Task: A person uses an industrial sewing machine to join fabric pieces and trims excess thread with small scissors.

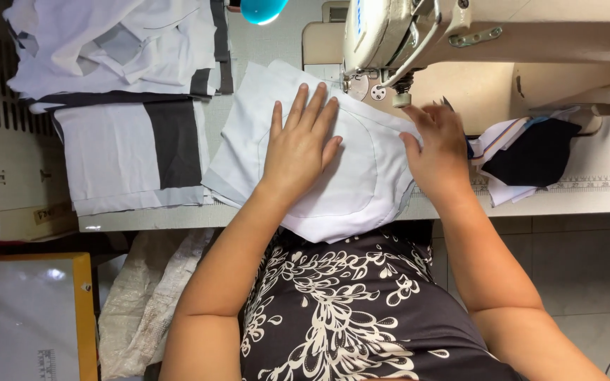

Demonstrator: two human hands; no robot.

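A pale blue-white fabric piece (361, 176) with a curved stitched line lies on the sewing table, its near edge hanging over the front. My left hand (300, 144) rests flat on it, fingers spread, pressing the cloth down. My right hand (438, 148) sits on the cloth's right edge, just below the needle and presser foot (400, 95) of the cream sewing machine (460, 32), fingers bent onto the fabric.
A stack of white, grey and black cloth pieces (132, 152) lies at the left, with more folded white garments (114, 46) behind. Scraps of dark and white cloth (531, 159) sit at the right by a ruler strip. A turquoise object (262, 8) hangs at the top.
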